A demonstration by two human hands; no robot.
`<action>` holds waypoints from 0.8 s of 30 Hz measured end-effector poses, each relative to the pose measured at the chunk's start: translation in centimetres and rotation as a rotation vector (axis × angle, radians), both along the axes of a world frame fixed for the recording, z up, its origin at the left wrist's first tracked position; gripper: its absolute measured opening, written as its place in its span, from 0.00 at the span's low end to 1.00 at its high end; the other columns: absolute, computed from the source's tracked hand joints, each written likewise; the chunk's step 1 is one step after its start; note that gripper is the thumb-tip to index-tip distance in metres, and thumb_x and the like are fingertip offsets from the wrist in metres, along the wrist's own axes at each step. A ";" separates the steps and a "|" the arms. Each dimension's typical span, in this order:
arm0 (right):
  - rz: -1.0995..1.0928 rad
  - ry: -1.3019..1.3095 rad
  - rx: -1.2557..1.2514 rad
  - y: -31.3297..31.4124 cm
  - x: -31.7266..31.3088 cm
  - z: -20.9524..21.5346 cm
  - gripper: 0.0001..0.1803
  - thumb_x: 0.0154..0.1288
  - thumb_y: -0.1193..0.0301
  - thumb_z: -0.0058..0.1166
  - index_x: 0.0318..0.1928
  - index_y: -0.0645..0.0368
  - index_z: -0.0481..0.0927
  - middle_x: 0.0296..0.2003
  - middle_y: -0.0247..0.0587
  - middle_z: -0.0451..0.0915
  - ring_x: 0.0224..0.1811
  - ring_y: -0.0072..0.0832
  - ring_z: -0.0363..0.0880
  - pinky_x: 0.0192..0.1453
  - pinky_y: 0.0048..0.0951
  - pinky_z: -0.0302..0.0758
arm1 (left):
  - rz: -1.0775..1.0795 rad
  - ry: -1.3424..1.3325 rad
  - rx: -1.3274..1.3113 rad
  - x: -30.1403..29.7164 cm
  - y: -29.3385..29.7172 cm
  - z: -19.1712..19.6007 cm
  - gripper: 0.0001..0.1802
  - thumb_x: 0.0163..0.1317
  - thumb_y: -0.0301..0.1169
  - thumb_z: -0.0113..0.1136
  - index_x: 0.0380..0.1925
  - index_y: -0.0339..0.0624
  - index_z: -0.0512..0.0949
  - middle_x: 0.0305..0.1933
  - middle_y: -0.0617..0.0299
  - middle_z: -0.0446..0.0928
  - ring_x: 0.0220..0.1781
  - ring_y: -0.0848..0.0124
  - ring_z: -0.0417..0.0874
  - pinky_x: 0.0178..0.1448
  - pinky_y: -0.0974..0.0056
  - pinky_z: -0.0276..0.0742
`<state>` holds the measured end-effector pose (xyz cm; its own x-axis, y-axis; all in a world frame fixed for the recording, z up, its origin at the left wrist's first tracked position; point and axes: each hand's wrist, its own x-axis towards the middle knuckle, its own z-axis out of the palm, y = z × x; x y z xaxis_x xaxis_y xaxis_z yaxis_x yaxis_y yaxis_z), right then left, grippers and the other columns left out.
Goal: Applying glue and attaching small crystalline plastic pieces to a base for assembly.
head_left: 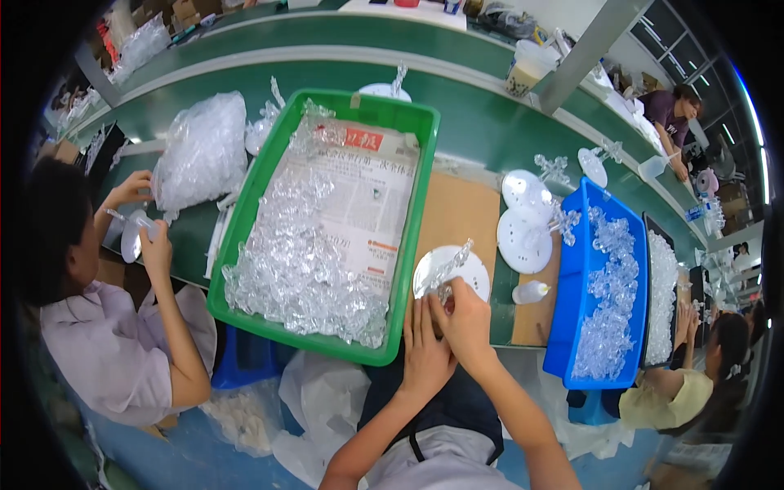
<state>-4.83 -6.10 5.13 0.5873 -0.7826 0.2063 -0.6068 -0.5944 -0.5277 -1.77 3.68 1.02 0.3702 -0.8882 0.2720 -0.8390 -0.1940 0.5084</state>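
A white round disc (475,278) with a clear, branched plastic stem (454,260) standing off it is in front of me, over the front edge of a brown cardboard sheet. My right hand (469,321) pinches a small clear plastic piece at the disc's near side. Close beside it, my left hand (426,351) has its fingers against the disc's near left edge, gripping it; its thumb is hidden. Left of my hands stands a green tray (431,155) lined with newspaper and heaped with clear plastic pieces (302,282).
On my right, a blue bin (563,282) holds more clear pieces. Between lie white discs (523,245) with clear stems and a small white bottle (532,292). Co-workers sit left (122,343) and right (670,396). A clear plastic bag (202,151) lies beyond the tray's left side.
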 end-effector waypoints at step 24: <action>0.091 0.250 -0.293 -33.6 13.2 11.7 0.20 0.43 0.69 0.61 0.43 0.48 0.81 0.35 0.45 0.83 0.38 0.42 0.82 0.43 0.40 0.78 | -0.055 0.012 0.089 -0.1 0.2 -0.8 0.33 0.58 0.48 0.58 0.61 0.47 0.67 0.65 0.25 0.52 0.68 0.33 0.52 0.64 0.34 0.53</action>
